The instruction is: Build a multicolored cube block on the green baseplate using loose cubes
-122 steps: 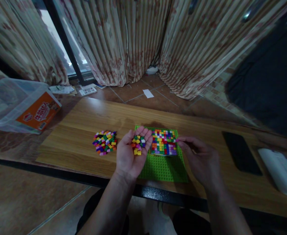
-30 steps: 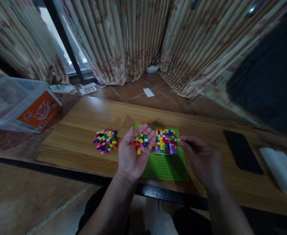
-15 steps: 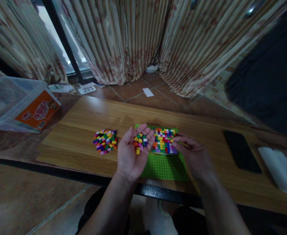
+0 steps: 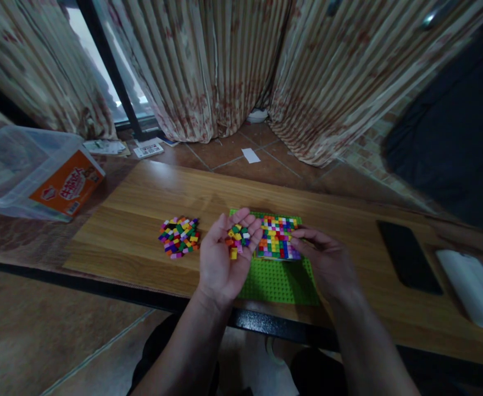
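Observation:
My left hand is held palm up over the table's near edge, cupping a small heap of coloured bricks. Just right of it lies a green baseplate whose far half is covered by a mosaic of coloured bricks. My right hand rests at the mosaic's right edge with its fingertips pinched together on that edge; what they hold is too small to make out. A loose pile of coloured bricks lies on the wooden board to the left.
A clear plastic box with an orange label stands at the far left. A black phone and a white object lie to the right. Curtains hang beyond the table over a tiled floor.
My right hand has moved left from beside the baseplate onto the mosaic's right edge. The left hand has stayed cupped with its bricks.

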`<state>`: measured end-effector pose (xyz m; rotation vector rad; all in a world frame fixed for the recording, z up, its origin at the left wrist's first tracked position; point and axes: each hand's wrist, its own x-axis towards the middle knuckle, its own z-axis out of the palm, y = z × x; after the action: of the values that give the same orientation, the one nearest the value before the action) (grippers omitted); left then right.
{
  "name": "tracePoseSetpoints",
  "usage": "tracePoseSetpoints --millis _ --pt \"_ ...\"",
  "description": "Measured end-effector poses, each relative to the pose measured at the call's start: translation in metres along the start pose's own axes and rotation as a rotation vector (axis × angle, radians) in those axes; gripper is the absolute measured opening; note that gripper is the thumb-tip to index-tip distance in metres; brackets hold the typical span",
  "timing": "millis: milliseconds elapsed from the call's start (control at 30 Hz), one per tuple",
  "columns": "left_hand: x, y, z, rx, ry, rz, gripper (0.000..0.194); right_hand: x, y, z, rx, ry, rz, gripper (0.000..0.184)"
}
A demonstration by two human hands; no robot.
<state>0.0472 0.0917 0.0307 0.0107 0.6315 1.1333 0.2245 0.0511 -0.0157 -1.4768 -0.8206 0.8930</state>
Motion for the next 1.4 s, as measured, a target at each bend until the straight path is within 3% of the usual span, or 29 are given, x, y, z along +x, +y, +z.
tracePoseSetpoints --millis 667,767,867,967,1067,1133,1267,1400 --pt "-0.001 -0.001 0.0 -0.001 -0.013 -0.001 0.033 0.002 0.002 0.004 0.101 0.002 0.062 0.026" --pt "0.0 -0.003 -0.001 -0.002 -0.036 -0.004 0.033 0.0 0.001 0.003 0.016 0.069 -0.062 0.022" --pt "0.0 -0.004 -0.001 -0.005 -0.053 -0.007 0.035 -0.009 -0.01 0.009 -0.154 0.176 -0.341 0.01" --pt "-0.001 -0.004 -0.001 0.003 -0.064 -0.014 0.037 -0.028 -0.027 0.024 -0.25 0.016 -0.494 0.005" --pt "-0.002 -0.004 -0.001 0.028 -0.068 -0.026 0.037 -0.046 -0.04 0.04 -0.362 -0.251 -0.602 0.015" --pt "-0.003 -0.004 -0.001 0.048 -0.074 -0.041 0.037 -0.051 -0.044 0.047 -0.432 -0.358 -0.642 0.022" --pt "-0.003 -0.006 -0.001 0.065 -0.086 -0.059 0.038 -0.051 -0.042 0.052 -0.549 -0.449 -0.667 0.024" --pt "-0.004 -0.007 0.0 0.072 -0.09 -0.067 0.038 -0.05 -0.04 0.054 -0.572 -0.45 -0.647 0.021"
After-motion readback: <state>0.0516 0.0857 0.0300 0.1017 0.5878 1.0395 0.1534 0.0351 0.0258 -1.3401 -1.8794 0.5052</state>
